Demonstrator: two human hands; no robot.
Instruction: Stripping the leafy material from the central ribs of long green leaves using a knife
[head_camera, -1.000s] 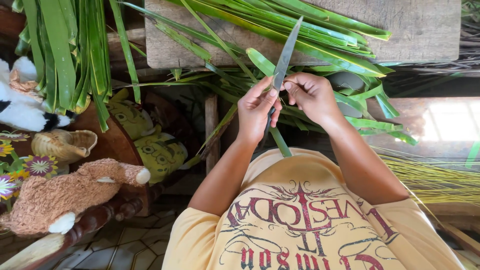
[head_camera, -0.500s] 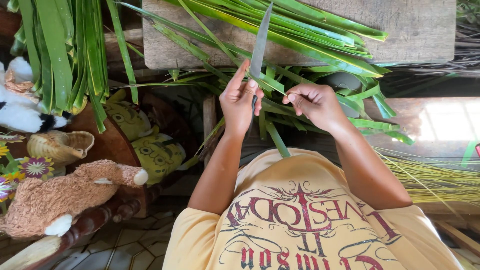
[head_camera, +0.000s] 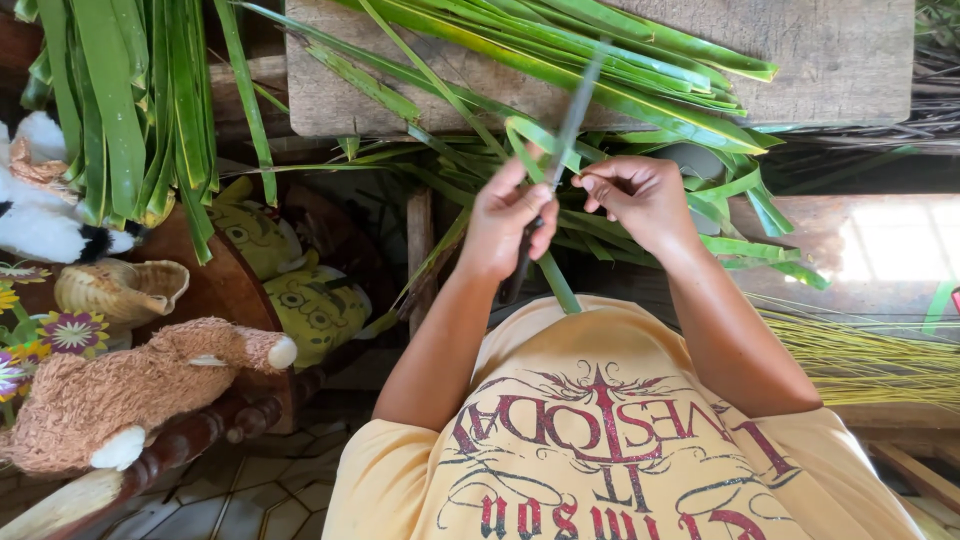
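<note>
Now we're slitting: left hand (head_camera: 512, 225) grips the knife (head_camera: 565, 135), right hand (head_camera: 640, 200) fingers pinch the leaf strip (head_camera: 530, 140); next needs steady pull.

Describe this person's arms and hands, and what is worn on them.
Both arms are bare down to the left hand and right hand: no gloves, rings, watch or bands visible. Short sleeves of a yellow printed T-shirt end above the elbows.
</note>
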